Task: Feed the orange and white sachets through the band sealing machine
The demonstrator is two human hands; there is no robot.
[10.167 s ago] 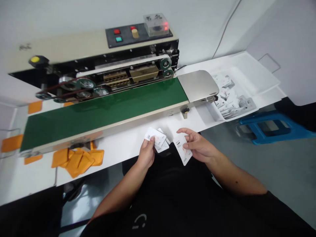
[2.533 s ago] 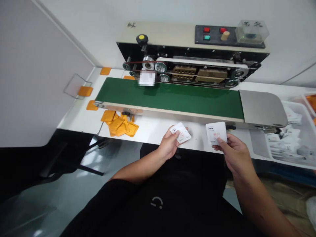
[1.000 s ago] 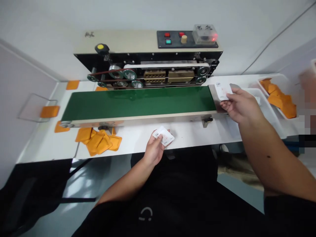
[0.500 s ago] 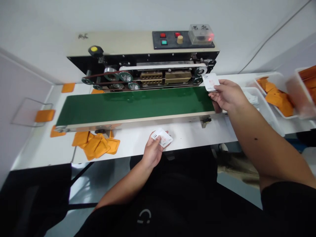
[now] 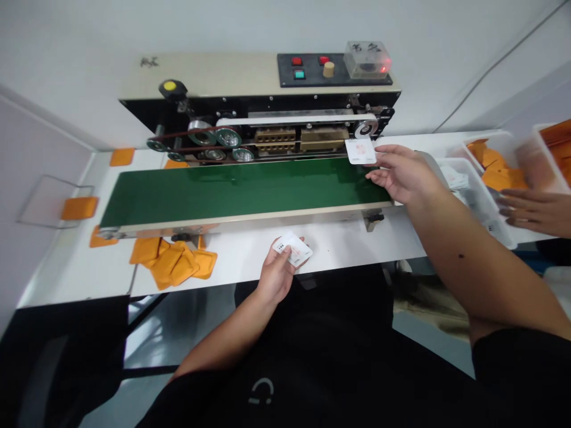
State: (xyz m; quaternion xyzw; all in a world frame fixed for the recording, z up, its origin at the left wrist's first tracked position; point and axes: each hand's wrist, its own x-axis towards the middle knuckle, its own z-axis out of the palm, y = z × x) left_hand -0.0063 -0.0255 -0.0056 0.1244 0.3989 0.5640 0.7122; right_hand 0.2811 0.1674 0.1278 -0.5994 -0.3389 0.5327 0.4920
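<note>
My right hand (image 5: 401, 175) reaches over the right end of the green conveyor belt (image 5: 241, 189) of a band sealing machine (image 5: 259, 95). Its fingertips touch a small white sachet (image 5: 360, 151) that stands with its top edge at the sealer's roller slot. My left hand (image 5: 277, 272) stays near the table's front edge, closed on a small stack of white sachets (image 5: 294, 248).
Orange sachets (image 5: 173, 261) lie heaped on the white table below the belt's left end, with more at the far left. A white bin (image 5: 473, 190) with white sachets sits right of the belt. Another person's hand (image 5: 533, 208) reaches in near trays of orange sachets (image 5: 499, 169).
My right hand carried one white sachet from in front of me up to the belt's right end and slid it left into the sealer. Another person's hand came in at the right.
</note>
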